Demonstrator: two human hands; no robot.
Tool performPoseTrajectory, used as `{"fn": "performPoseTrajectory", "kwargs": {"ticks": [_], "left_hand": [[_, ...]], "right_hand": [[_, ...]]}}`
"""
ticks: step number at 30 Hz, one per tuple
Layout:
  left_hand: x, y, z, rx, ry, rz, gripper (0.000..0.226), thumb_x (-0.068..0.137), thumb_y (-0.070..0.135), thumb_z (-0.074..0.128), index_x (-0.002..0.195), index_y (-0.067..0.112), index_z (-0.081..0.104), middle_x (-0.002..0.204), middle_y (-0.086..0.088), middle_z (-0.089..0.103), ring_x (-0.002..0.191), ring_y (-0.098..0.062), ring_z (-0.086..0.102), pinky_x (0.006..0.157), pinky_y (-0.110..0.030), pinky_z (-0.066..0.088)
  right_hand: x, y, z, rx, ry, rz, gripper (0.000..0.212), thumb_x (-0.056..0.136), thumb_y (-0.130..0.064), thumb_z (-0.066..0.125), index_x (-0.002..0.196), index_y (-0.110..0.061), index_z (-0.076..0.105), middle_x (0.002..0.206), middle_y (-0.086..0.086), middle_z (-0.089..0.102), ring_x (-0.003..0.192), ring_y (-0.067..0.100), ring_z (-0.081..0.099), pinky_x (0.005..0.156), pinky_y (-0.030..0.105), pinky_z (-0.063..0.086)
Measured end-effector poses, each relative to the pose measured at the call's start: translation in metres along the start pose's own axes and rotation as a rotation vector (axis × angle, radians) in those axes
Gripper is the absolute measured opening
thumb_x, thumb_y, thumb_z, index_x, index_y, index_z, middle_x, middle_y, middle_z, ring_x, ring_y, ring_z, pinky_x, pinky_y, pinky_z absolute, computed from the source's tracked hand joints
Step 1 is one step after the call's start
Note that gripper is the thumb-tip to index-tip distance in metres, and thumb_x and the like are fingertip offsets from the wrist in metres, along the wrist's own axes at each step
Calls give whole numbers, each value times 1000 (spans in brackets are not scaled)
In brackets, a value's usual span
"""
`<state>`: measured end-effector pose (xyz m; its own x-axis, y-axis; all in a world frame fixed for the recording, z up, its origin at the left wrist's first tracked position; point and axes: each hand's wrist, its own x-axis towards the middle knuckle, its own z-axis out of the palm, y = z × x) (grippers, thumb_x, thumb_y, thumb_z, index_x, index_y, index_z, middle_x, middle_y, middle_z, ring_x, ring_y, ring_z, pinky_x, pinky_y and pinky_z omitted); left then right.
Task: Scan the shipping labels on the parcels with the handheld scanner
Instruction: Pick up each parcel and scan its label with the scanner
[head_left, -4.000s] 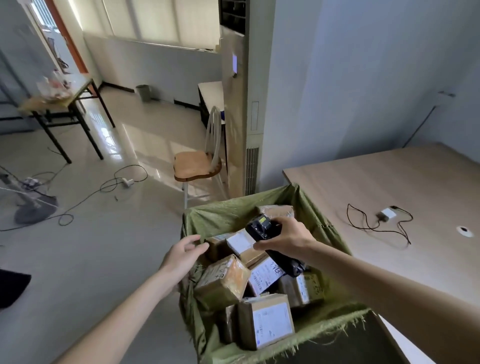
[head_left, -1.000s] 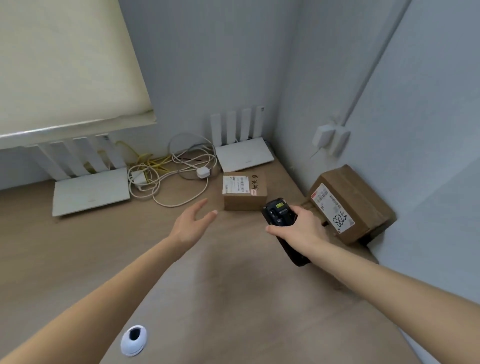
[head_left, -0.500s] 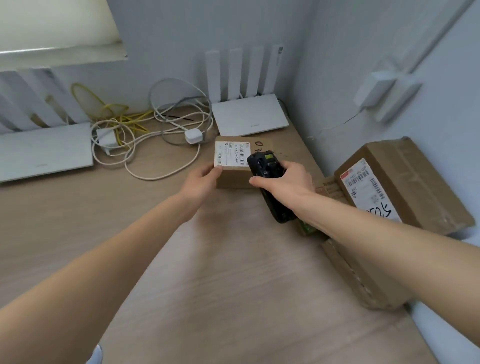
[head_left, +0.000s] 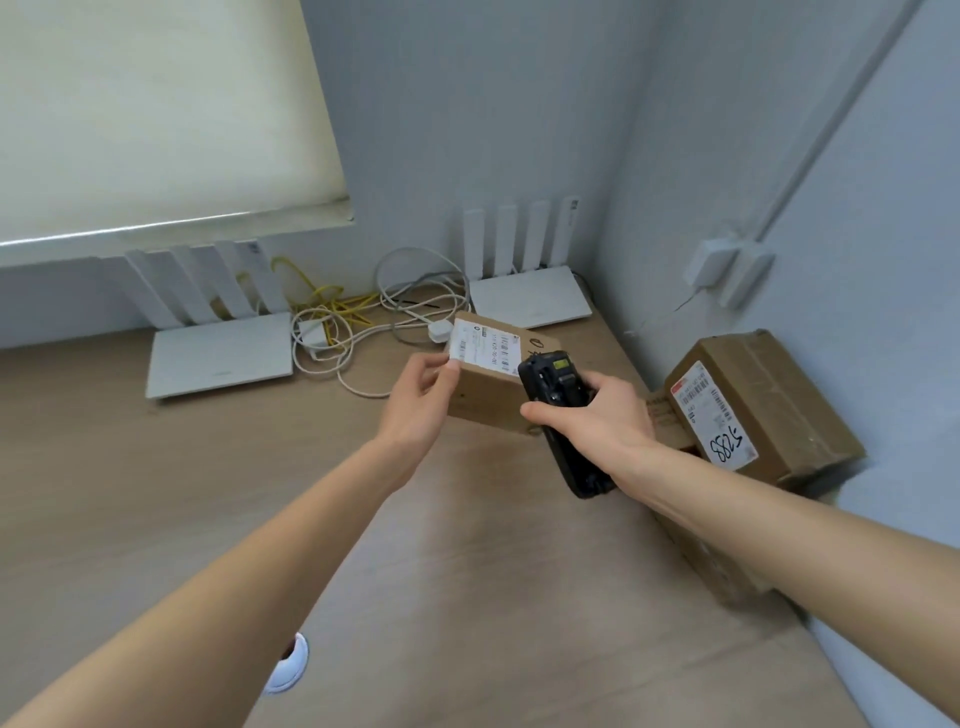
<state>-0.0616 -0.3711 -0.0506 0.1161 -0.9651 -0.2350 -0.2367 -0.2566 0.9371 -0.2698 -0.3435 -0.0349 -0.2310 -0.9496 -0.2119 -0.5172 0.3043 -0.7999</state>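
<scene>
Far left on the desk: a white router, then a tangle of cables, then a second router at the wall.

My left hand grips the small parcel by its left end, thumb on the edge of its label, the box tipped up toward me. Whether its far edge touches the desk I cannot tell.

My right hand is wrapped round the black scanner, whose head sits just beside the label, overlapping the parcel's right side. The hands are close, each clamped on its own thing.

Further right, a bigger parcel leans at the wall, its own label facing up, marked in pen.

Risks, as I judge them: the thumb may cover a barcode, and the scanner is so near and oblique that the read could fail. The one-ended grip could let the box twist. The beam might also catch the neighbouring label instead.
</scene>
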Motion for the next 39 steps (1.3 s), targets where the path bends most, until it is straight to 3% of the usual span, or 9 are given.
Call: {"fn": "performPoseTrajectory", "kwargs": {"ticks": [3, 6, 8, 12, 17, 21, 23, 32, 39], "left_hand": [[-39, 27, -26, -56, 41, 2, 19, 96, 53, 56, 107, 38, 59, 101, 13, 65, 91, -3, 58, 76, -34, 51], [-83, 55, -54, -172, 48, -9, 9, 95, 43, 60, 101, 36, 60, 100, 7, 66, 96, -15, 63, 87, -46, 58], [-115, 71, -74, -211, 40, 17, 11, 95, 36, 61, 106, 34, 60, 99, 4, 67, 95, -15, 66, 87, -43, 59], [-188, 97, -129, -216, 9, 129, 26, 93, 30, 59, 117, 40, 61, 76, 17, 72, 75, 1, 70, 80, -35, 60], [-293, 110, -203, -221, -31, 223, 36, 80, 33, 58, 113, 45, 66, 83, 11, 76, 80, -1, 69, 88, -38, 58], [-370, 123, -258, -200, -53, 292, 43, 72, 58, 63, 115, 57, 62, 100, 15, 75, 90, 4, 67, 86, -32, 48], [-403, 128, -284, -168, -44, 303, 45, 74, 66, 68, 117, 61, 58, 104, 8, 75, 99, -3, 68, 88, -32, 46], [-528, 142, -376, -125, 62, 287, 27, 93, 36, 67, 109, 57, 67, 91, 0, 78, 95, -16, 72, 82, -30, 57], [-638, 130, -416, -5, 236, 296, 43, 70, 56, 65, 113, 56, 66, 95, -2, 76, 101, -22, 70, 95, -42, 56]], "right_hand": [[-38, -25, -12, 6, 19, -67, 40, 57, -65, 86, 87, -49, 66, 96, -20, 72, 95, 13, 70, 88, 40, 59], [-86, -54, -25, -8, 47, -138, 52, 57, -67, 86, 102, -47, 70, 94, -24, 72, 95, 9, 70, 80, 33, 57], [-121, -73, -34, -37, 62, -189, 56, 57, -68, 85, 107, -47, 70, 93, -25, 71, 95, 6, 68, 76, 29, 53], [-201, -110, -51, -43, 46, -244, 66, 56, -68, 87, 115, -44, 70, 103, -20, 74, 97, 7, 68, 86, 33, 55], [-310, -161, -54, 60, 19, -286, 48, 63, -54, 93, 105, -41, 73, 99, -16, 75, 95, 7, 70, 77, 25, 52], [-394, -193, -47, 68, -18, -313, 55, 59, -53, 95, 108, -36, 77, 98, -12, 78, 94, 9, 72, 91, 33, 58], [-431, -208, -44, 59, -37, -329, 58, 58, -53, 95, 109, -33, 78, 97, -11, 78, 94, 10, 73, 92, 35, 58], [-561, -267, -63, -170, -204, -395, 41, 51, -52, 96, 85, -35, 78, 82, -14, 78, 82, 5, 73, 83, 29, 60], [-653, -281, -80, -468, -230, -491, 51, 54, -55, 88, 99, -34, 77, 90, -9, 77, 94, 15, 72, 87, 34, 60]]}}
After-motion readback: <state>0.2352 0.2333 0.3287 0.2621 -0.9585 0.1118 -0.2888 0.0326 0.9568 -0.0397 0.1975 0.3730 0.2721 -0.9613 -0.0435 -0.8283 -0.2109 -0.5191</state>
